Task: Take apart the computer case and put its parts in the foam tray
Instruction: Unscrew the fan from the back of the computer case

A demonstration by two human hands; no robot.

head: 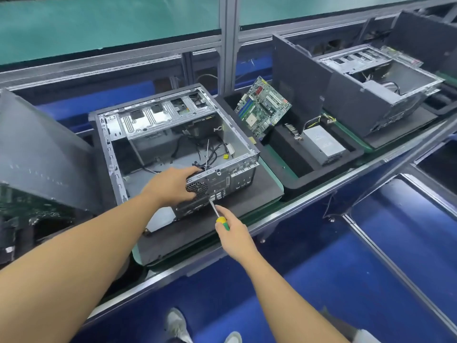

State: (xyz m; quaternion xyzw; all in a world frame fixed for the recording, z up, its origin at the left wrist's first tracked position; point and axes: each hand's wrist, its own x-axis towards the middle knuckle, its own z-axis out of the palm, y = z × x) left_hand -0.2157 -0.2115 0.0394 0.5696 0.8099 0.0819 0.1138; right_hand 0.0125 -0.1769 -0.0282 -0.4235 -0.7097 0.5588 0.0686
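Though a green motherboard (262, 107) and silver power supply (324, 144) already sit in the black foam tray (309, 180) at two o'clock, the left hand (170, 184) clasps the grey steel computer case (237, 169), and the right hand (233, 236) grips a yellow-green screwdriver (220, 219) at its rear.

Both bare forearms reach forward. The left hand (173, 184) grips the rim of the open grey metal computer case (242, 172), fingers hooked over it and thumb on its outer face. The right hand (235, 237), lower and nearer the body, curls round the yellow-and-green-handled screwdriver (220, 220).
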